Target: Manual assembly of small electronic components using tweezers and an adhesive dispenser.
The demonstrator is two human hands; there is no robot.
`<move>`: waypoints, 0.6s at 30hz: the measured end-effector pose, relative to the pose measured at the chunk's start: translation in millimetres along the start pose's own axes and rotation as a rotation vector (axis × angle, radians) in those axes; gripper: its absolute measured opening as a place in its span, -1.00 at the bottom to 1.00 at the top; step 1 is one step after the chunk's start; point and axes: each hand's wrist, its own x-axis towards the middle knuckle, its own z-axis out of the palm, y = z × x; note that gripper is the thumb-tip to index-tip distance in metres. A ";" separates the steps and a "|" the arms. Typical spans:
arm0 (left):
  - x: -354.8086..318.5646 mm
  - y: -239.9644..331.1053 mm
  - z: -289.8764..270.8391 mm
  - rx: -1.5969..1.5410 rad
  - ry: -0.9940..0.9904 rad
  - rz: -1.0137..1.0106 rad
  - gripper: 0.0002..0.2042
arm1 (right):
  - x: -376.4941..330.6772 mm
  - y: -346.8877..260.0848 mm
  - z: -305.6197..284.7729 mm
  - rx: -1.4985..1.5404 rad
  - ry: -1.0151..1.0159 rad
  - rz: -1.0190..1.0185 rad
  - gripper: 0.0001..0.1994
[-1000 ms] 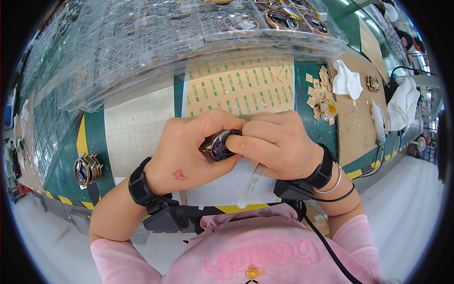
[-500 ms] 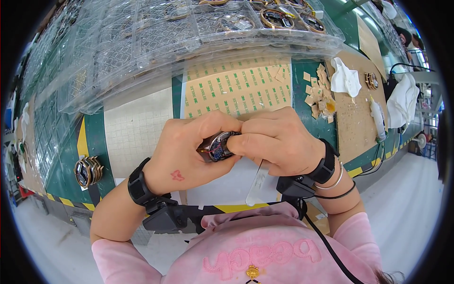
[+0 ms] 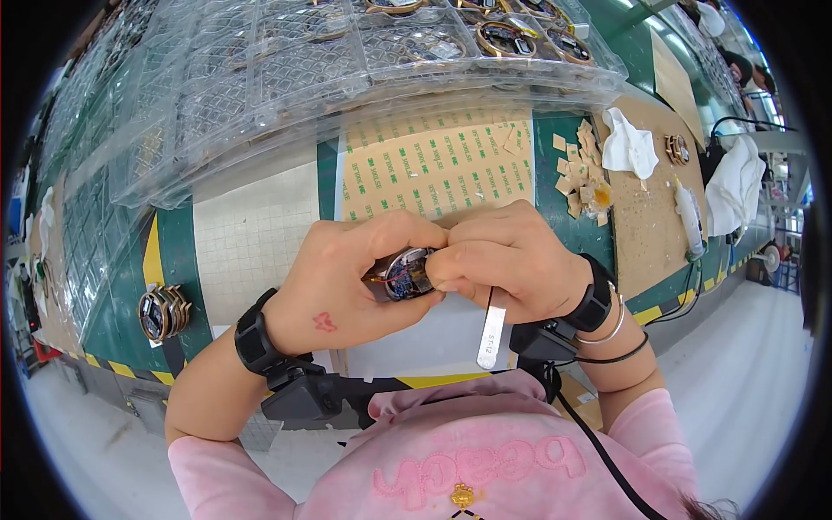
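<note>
Left hand (image 3: 342, 279) pinches round watch (image 3: 404, 279) by its rim. Right hand (image 3: 522, 267), fingers pressed together at watch's edge, holds tweezers (image 3: 492, 336).

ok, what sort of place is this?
Looks like a small-electronics assembly bench, probably in a factory: an open, wired round device in the left hand, clear trays of similar units, and yellow-black tape along the bench edge.
</note>
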 end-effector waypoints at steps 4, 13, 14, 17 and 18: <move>0.2 1.1 -1.3 -0.002 -0.028 0.004 -0.69 | -1.1 -0.2 0.6 0.033 -0.009 0.007 -0.88; -1.8 -2.0 -2.3 -0.079 -0.053 0.007 -0.67 | -0.7 -4.3 -1.0 0.078 -0.012 -0.007 -0.90; -1.5 -1.4 -3.3 -0.064 -0.061 0.010 -0.66 | -0.7 -5.1 -1.8 0.083 -0.017 0.000 -0.89; -1.6 -1.0 -6.2 -0.030 -0.070 0.011 -0.65 | -3.3 -7.5 -7.8 0.121 -0.030 0.023 -0.89; -1.1 -2.6 -6.8 -0.055 -0.039 0.011 -0.64 | -4.0 -8.6 -10.4 0.139 -0.035 0.035 -0.89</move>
